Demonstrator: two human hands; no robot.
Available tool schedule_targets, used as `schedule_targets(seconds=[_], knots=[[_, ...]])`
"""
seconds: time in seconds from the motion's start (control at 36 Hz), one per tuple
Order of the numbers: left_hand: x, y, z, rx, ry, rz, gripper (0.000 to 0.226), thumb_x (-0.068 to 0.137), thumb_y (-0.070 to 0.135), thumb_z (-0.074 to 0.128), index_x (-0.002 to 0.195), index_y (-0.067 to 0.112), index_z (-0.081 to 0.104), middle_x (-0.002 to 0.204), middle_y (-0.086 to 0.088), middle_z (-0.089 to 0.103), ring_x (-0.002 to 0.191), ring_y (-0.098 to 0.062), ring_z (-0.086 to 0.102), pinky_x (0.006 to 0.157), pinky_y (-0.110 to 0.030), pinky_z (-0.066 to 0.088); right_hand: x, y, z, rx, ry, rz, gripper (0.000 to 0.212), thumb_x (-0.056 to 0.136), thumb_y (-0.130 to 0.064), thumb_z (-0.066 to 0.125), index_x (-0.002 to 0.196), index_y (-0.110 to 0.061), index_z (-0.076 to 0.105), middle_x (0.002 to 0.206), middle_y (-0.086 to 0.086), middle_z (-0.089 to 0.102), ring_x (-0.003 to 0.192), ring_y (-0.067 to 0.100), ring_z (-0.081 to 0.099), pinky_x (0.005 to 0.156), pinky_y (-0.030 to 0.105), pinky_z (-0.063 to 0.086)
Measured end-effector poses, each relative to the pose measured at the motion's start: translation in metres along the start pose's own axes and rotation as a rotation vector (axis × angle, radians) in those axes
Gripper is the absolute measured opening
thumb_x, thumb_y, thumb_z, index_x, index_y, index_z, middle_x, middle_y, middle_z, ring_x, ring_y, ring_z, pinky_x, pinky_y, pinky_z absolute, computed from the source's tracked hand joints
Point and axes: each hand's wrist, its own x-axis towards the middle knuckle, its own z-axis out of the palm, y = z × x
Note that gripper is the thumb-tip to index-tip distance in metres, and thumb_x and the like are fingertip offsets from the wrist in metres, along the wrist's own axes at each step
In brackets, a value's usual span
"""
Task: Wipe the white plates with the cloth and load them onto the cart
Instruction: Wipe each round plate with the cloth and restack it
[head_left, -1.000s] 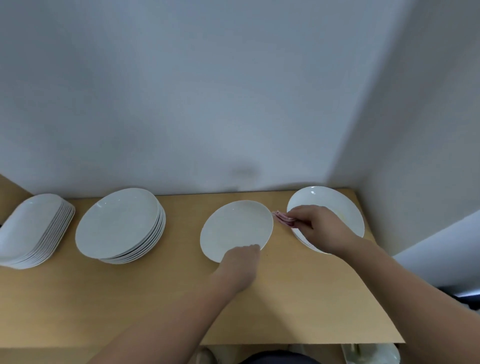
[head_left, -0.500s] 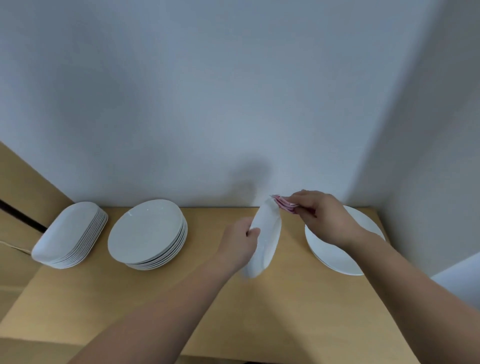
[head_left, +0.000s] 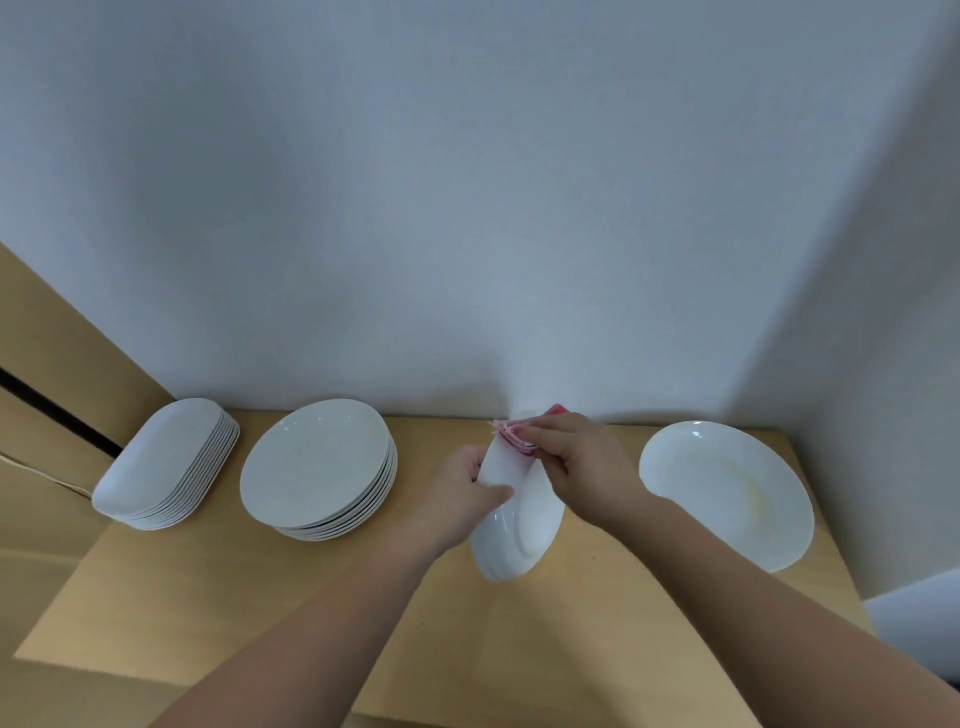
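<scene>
Wiping step in hand: the left grip (head_left: 467, 486) clasps the round white ceramic plate (head_left: 524, 535) tilted on edge above the middle of the wooden bench (head_left: 519, 649), and the right grip (head_left: 576, 457) pinches the folded pink cloth (head_left: 514, 434) at its top rim, seemingly on the underside. Next, sweep downward firmly.

Pink cloth (head_left: 514, 438) mostly under the right hand (head_left: 582, 457); both forearms (head_left: 322, 623) off the bottom edge.

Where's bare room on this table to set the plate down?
Bare: the near half of the table, in front of the oblong stack and round stack; and the gap between round stack and lone plate, under the held plate. Crowded: the back edge.
</scene>
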Motion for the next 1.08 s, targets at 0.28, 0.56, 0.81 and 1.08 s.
schedule_targets(seconds=[0.28, 0.56, 0.81, 1.08], knots=[[0.001, -0.026, -0.019, 0.096, 0.100, -0.075, 0.025, 0.084, 0.010, 0.062, 0.102, 0.026, 0.056, 0.095, 0.007, 0.063, 0.087, -0.003, 0.060, 0.063, -0.017, 0.043, 0.002, 0.002, 0.062, -0.089, -0.168, -0.048, 0.053, 0.086, -0.005, 0.051, 0.135, -0.024, 0.056, 0.142, 0.006, 0.050, 0.132, 0.037, 0.042, 0.101, 0.051, 0.041], [0.002, -0.042, -0.029, 0.085, 0.142, -0.170, 0.024, 0.084, 0.008, 0.064, 0.094, 0.028, 0.056, 0.086, 0.013, 0.062, 0.079, -0.007, 0.060, 0.054, -0.011, 0.040, 0.051, 0.014, 0.075, 0.054, -0.393, 0.055, 0.058, 0.087, 0.001, 0.041, 0.137, -0.026, 0.052, 0.146, -0.003, 0.045, 0.135, 0.022, 0.037, 0.112, 0.039, 0.030], [-0.003, -0.052, -0.029, 0.036, 0.171, -0.278, 0.029, 0.087, 0.013, 0.062, 0.113, 0.000, 0.059, 0.109, -0.017, 0.064, 0.102, -0.032, 0.062, 0.089, -0.052, 0.053, 0.062, 0.037, 0.086, 0.214, -0.431, 0.415, 0.053, 0.095, -0.010, 0.037, 0.136, -0.043, 0.051, 0.138, -0.015, 0.053, 0.124, 0.012, 0.047, 0.095, 0.017, 0.032], [-0.009, -0.064, -0.024, -0.124, 0.233, -0.348, 0.030, 0.089, 0.013, 0.063, 0.116, 0.003, 0.055, 0.114, -0.014, 0.062, 0.105, -0.030, 0.061, 0.090, -0.054, 0.053, 0.037, 0.056, 0.095, 0.460, -0.359, 0.638, 0.047, 0.098, -0.004, 0.035, 0.137, -0.024, 0.053, 0.129, -0.022, 0.053, 0.126, 0.001, 0.044, 0.094, -0.002, 0.026]])
